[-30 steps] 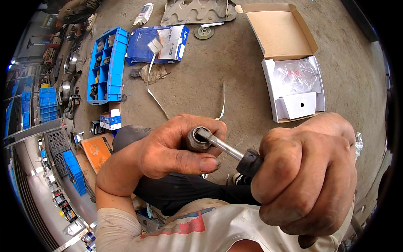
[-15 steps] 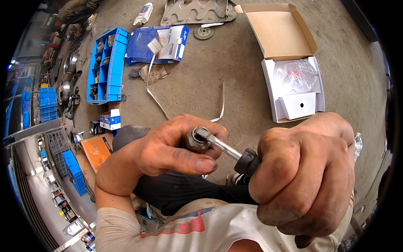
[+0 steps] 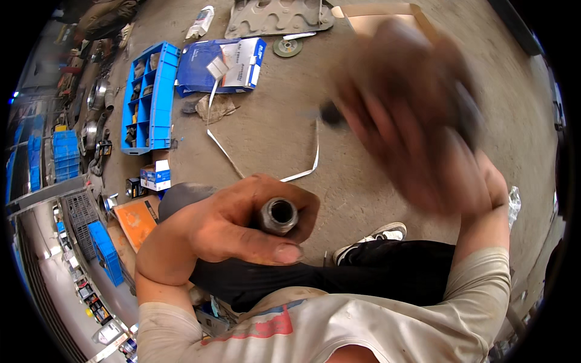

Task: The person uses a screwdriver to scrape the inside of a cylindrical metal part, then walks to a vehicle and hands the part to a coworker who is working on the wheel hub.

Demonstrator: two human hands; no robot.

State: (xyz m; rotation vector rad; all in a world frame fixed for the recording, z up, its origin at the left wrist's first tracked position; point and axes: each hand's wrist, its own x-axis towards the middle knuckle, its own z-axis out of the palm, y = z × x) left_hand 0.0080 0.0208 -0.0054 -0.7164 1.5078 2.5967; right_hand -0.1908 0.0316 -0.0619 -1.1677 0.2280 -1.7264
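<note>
A hollow metal tube (image 3: pixel 279 215) with a round open mouth points up from my left hand (image 3: pixel 236 227), whose fingers and thumb are wrapped round it. The tube's lower part is hidden by the palm. My right hand (image 3: pixel 411 121) is raised to the upper right and smeared by motion. A blurred dark collar (image 3: pixel 331 114) sticks out on its left side, with a faint streak of shaft beyond it. It looks like the dark-collared metal rod that the hand held before. The rest of the rod is hidden in the hand.
On the floor lie a blue divided parts bin (image 3: pixel 151 100), a blue and white carton (image 3: pixel 221 65), a white strap (image 3: pixel 225 148), a grinding disc (image 3: pixel 287 48) and a ribbed metal plate (image 3: pixel 275 18). An opened cardboard box (image 3: pixel 381 10) is mostly behind my right hand. An orange box (image 3: pixel 136 219) lies at left.
My right hand has swung up and away, drawing the dark-collared rod out from the tube's mouth. The left hand stays nearly in place, and the tube's mouth is now bare.
</note>
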